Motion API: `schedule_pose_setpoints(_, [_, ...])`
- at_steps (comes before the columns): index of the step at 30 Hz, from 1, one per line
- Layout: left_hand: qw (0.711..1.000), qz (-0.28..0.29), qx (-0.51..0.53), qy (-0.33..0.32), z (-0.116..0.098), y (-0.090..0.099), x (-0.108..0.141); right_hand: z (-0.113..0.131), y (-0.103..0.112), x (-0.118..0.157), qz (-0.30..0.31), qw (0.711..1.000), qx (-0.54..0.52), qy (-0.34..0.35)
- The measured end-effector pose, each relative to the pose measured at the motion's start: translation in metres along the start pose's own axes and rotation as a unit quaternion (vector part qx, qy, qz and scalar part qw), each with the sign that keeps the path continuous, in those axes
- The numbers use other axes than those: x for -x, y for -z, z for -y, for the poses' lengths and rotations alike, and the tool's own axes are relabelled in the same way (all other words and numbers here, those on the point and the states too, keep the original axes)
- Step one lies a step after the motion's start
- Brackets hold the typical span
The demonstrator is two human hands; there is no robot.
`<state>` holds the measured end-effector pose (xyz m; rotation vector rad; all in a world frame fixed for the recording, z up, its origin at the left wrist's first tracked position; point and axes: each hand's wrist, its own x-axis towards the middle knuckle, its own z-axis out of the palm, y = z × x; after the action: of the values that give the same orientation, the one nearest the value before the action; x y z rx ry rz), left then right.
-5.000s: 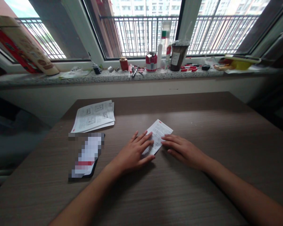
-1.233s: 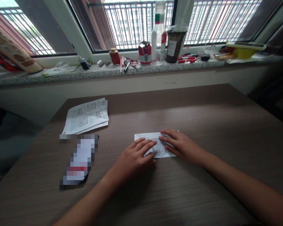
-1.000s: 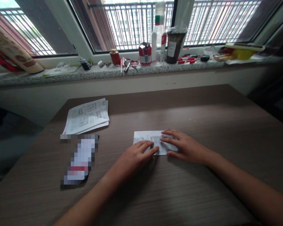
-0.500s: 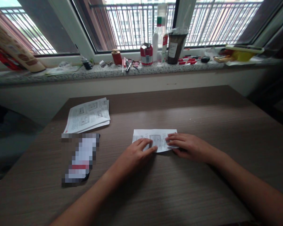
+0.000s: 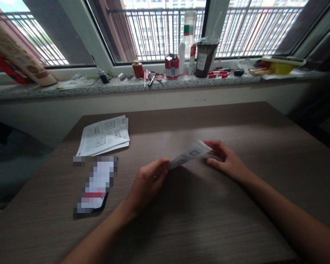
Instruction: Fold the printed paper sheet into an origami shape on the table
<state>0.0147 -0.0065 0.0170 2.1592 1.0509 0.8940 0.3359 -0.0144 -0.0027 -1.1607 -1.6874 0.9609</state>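
Observation:
A printed sheet of paper [image 5: 191, 154] is tilted up off the table, its right end higher than its left, slightly blurred. My left hand [image 5: 150, 181] pinches its left end between thumb and fingers. At the far right end is my right hand [image 5: 227, 159], with the thumb held apart from the curled fingers. Those fingertips are at or just behind the paper's edge; whether they touch it I cannot make out.
Folded printed sheets [image 5: 104, 135] lie at the table's back left, with a phone [image 5: 97, 187], its screen pixelated, in front of them. Along the windowsill [image 5: 121, 88] stand a red can [image 5: 172, 66], bottles [image 5: 183, 51], a dark drink cup [image 5: 205, 58] and red-handled tools [image 5: 220, 73].
The paper lay flat under both hands and is now lifted and tilted. My left hand has gone from resting on it to pinching its left end; my right hand's thumb has spread from its fingers.

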Motion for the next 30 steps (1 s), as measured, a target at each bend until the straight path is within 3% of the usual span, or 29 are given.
schedule_pose_setpoints(3, [0.986, -0.054, 0.128, 0.096, -0.012, 0.001, -0.002, 0.002, -0.011, -0.001, 0.034, 0.995, -0.072, -0.058])
schedule_pose_setpoints(8, [0.941, -0.054, 0.266, 0.202, -0.017, -0.011, -0.004, 0.012, -0.035, 0.004, 0.097, 0.988, -0.096, -0.077])
schedule_pose_setpoints(11, [0.928, -0.049, 0.306, 0.208, -0.012, -0.019, -0.002, 0.016, -0.044, 0.006, 0.095, 0.985, -0.123, -0.07])
schedule_pose_setpoints(15, [0.942, -0.049, 0.267, 0.195, -0.006, -0.022, -0.002, 0.016, -0.043, 0.005, 0.051, 0.988, -0.1, -0.103])
schedule_pose_setpoints(18, [0.969, -0.07, 0.173, 0.163, -0.001, -0.019, -0.003, 0.012, -0.035, 0.003, 0.03, 0.993, -0.054, -0.103])
schedule_pose_setpoints(21, [0.995, -0.058, 0.038, 0.076, 0.005, -0.017, -0.004, 0.005, -0.027, 0.0, 0.023, 0.993, -0.041, -0.103])
schedule_pose_setpoints(26, [0.987, 0.061, -0.121, -0.082, 0.011, -0.017, -0.004, -0.007, -0.02, 0.0, 0.033, 0.993, -0.022, -0.114])
schedule_pose_setpoints(30, [0.964, 0.156, -0.173, -0.128, 0.013, -0.022, -0.001, -0.011, -0.018, 0.0, 0.036, 0.993, 0.013, -0.115])
